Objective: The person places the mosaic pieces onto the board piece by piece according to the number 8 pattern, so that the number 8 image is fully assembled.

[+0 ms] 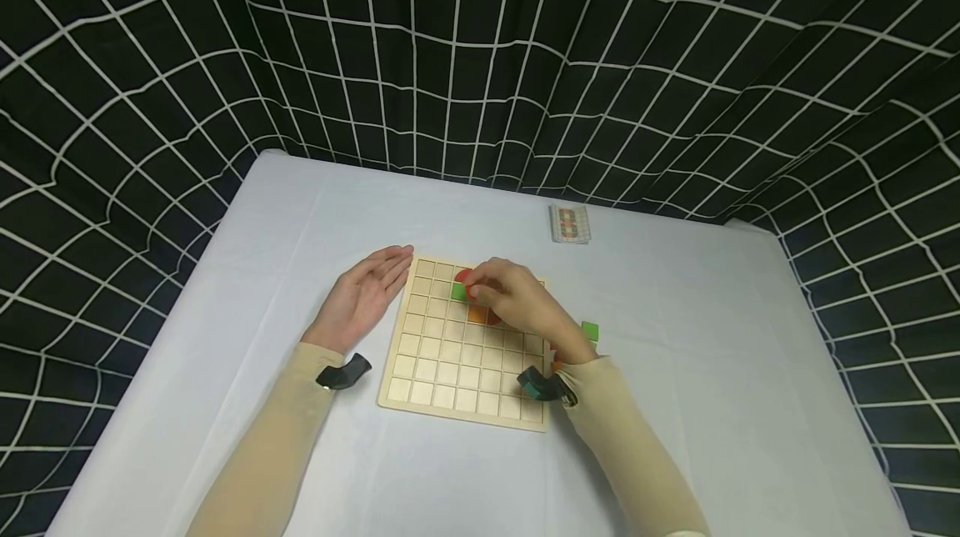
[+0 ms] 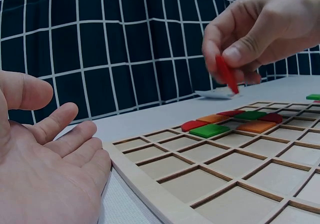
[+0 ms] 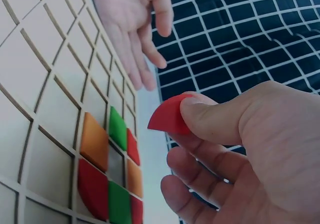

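Note:
My right hand (image 1: 517,295) pinches a red quarter-round tile (image 3: 170,115) between thumb and fingers, above the far part of a wooden grid board (image 1: 450,353). Below it, several tiles sit in the board's cells around one bare cell. Among them are a green square tile (image 3: 118,128), an orange square tile (image 3: 94,141) and a dark red rounded tile (image 3: 93,189). My left hand (image 2: 55,159) lies beside the board's left edge, palm turned up and inward, fingers extended, holding nothing.
A small stack of printed cards (image 1: 570,223) lies on the white table (image 1: 712,312) beyond the board. Loose tiles, including a green square one (image 1: 590,330), lie right of the board, partly hidden by my right wrist. Black cloth with white grid lines (image 1: 480,62) hangs around the table.

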Demonstrator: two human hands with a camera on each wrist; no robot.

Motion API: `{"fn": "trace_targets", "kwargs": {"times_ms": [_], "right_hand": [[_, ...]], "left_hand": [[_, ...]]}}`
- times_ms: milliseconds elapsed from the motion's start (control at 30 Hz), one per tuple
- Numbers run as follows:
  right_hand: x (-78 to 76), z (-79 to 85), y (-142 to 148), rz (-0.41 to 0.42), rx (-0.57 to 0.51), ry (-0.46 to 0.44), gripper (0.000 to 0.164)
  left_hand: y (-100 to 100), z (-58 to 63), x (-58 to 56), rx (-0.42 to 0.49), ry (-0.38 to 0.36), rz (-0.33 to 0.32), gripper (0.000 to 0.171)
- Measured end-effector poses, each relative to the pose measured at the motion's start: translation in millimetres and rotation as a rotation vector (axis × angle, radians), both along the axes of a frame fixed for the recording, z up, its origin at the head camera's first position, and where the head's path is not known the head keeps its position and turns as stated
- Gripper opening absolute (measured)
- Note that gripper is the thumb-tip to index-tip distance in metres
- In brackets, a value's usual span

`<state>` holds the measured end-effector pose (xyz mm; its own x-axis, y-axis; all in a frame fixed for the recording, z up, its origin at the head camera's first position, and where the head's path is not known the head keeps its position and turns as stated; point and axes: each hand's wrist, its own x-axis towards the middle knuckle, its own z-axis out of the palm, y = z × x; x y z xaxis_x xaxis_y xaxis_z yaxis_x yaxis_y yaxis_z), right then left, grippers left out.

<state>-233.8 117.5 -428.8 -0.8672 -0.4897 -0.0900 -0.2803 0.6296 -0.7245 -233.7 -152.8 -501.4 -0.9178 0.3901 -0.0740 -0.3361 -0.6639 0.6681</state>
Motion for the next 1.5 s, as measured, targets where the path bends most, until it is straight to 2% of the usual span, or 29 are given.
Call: {"fn": "trace_targets", "kwargs": {"times_ms": [167, 500, 1067, 1233, 1500], "right_hand": [[-3.2, -6.3, -5.3, 0.035, 0.027, 0.090, 0.015], [-2.6, -17.7, -15.4, -0.052, 0.160, 0.044, 0.008], [0.2, -23.6, -22.4, -0.009, 0.242, 0.127, 0.008], [0.3, -25.5, -24.2, -0.017, 0.295, 0.134, 0.009], [0.1, -27.4, -24.1, -0.028, 0.309, 0.154, 0.009]], "left_hand": [[0.5, 1.4, 0.2, 0.004, -0.008, 0.004, 0.050], [1.3, -0.4, -1.4, 0.005, -0.006, 0.001, 0.051], [-0.3, 0.3, 0.1, -0.005, -0.010, 0.005, 0.052], [-0.1, -0.4, -0.5, -0.006, -0.009, 0.004, 0.052], [-0.8, -0.6, -1.0, 0.008, -0.016, 0.004, 0.050]]}}
